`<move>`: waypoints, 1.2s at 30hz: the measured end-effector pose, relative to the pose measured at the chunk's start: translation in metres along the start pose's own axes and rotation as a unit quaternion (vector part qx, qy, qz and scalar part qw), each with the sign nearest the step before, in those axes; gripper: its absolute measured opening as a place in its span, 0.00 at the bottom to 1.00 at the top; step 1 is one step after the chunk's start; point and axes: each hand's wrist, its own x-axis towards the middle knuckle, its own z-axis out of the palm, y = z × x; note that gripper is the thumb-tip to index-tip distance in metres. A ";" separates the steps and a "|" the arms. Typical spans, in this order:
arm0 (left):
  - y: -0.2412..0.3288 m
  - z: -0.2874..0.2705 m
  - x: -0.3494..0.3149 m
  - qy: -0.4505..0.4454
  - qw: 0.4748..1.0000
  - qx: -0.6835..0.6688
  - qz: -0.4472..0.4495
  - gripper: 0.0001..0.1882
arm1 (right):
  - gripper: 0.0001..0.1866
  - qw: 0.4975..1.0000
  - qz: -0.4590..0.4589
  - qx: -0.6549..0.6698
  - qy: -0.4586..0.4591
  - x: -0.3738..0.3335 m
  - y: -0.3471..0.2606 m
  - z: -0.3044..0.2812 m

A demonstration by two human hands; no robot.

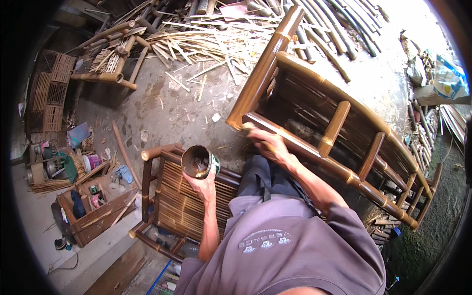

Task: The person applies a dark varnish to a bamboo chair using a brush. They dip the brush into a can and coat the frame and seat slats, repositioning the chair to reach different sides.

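My left hand [202, 186] is wrapped round an open tin can [216, 164] with a green-and-white outside and dark, stained inner walls; brown liquid seems to lie at its bottom. My right hand [271, 146] is closed at the lower end of a thick bamboo post, its fingers round a small pale piece [247, 126] whose kind I cannot make out. That post belongs to a bamboo furniture frame [337, 125], tilted on its side, with glossy brown poles and short rungs. Beneath my left forearm stands a slatted bamboo piece [184, 196], like a seat or bench.
Split bamboo strips [196, 46] heap up at the far side beside a bamboo rack [105, 76]. Long poles [339, 29] lie at the far right. A wooden tool box [98, 211] stands at left, with clutter [59, 167] behind it. A loose stick [127, 155] lies on the floor.
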 end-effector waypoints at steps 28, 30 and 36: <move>-0.052 0.021 0.210 0.036 0.989 0.037 -0.141 0.52 | 0.24 0.900 0.233 -0.186 -0.320 0.267 0.181 -0.202; -0.051 0.025 0.215 0.047 0.987 0.034 -0.147 0.51 | 0.26 0.795 0.298 -0.156 -0.505 0.341 0.021 -0.139; -0.046 0.032 0.230 0.035 0.988 0.077 -0.133 0.49 | 0.18 0.970 0.089 0.212 -0.081 0.429 0.188 -0.349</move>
